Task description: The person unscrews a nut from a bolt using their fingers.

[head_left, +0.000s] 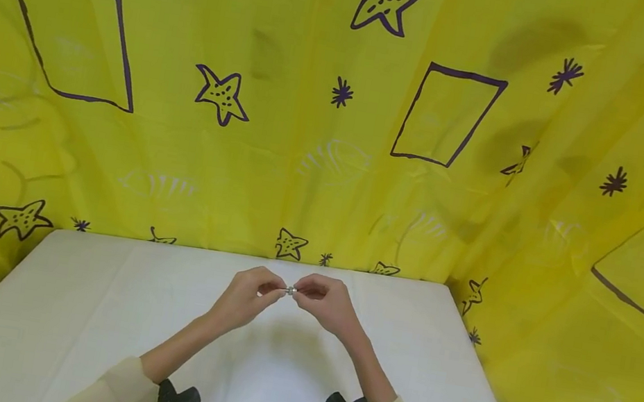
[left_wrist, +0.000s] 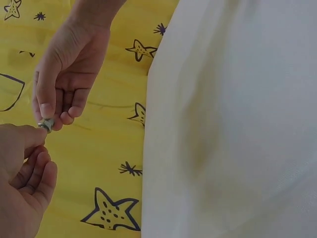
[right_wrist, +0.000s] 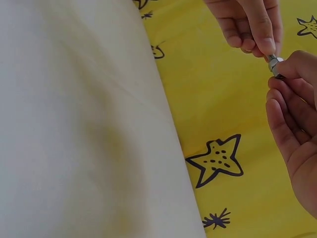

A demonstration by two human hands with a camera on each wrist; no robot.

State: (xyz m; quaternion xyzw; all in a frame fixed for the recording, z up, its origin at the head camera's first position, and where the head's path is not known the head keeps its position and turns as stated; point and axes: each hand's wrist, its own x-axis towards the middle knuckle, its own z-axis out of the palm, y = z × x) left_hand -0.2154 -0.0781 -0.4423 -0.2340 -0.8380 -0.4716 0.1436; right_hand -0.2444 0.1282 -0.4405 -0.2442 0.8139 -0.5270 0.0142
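Observed one small metal bolt (head_left: pixel 291 290) at 6 o'clock of centre in the head view, pinched at both ends. Found the left hand (head_left: pixel 243 297) at about 9 o'clock of the bolt and the right hand (head_left: pixel 333 305) at about 3 o'clock, both with narrow grips, thumb against fingertips, touching the metal. Noted the grip raised over the white table (head_left: pixel 168 296), near its far edge, with a yellow curtain (head_left: pixel 276 173) at 12 o'clock. Recorded in the left wrist view: bolt at 9 o'clock of centre, left hand at its 7 o'clock, right hand at its 1 o'clock. Recorded in the right wrist view: bolt at 2 o'clock of centre, right hand at its 5 o'clock, left hand at its 11 o'clock. Seen in the right wrist view, too small to read from the head: a faceted body with a narrower end toward the left thumb. Cannot tell whether one piece or two. Seen from the head alone: pale sleeves (head_left: pixel 115 390) and a black unit at each wrist.
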